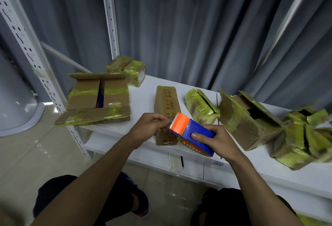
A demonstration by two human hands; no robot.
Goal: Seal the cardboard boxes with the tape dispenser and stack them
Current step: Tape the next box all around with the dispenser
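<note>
A blue and orange tape dispenser (pixel 190 131) is gripped in my right hand (pixel 215 141) just above the white table's front edge. My left hand (pixel 150 127) pinches at the dispenser's orange toothed end, over the near end of a long narrow cardboard box (pixel 166 103) that lies flat with red print on top. A large cardboard box (pixel 98 96) with its flaps open sits at the table's left end. Another open-flapped box (pixel 248 123) wrapped in yellowish tape stands to the right.
The white table (pixel 143 93) holds more yellow-taped boxes: a pair at the back left (pixel 127 69), a small one in the middle (pixel 199 107) and a crumpled group at the far right (pixel 303 136). A perforated metal rack post (pixel 34 60) rises on the left. Grey curtains hang behind.
</note>
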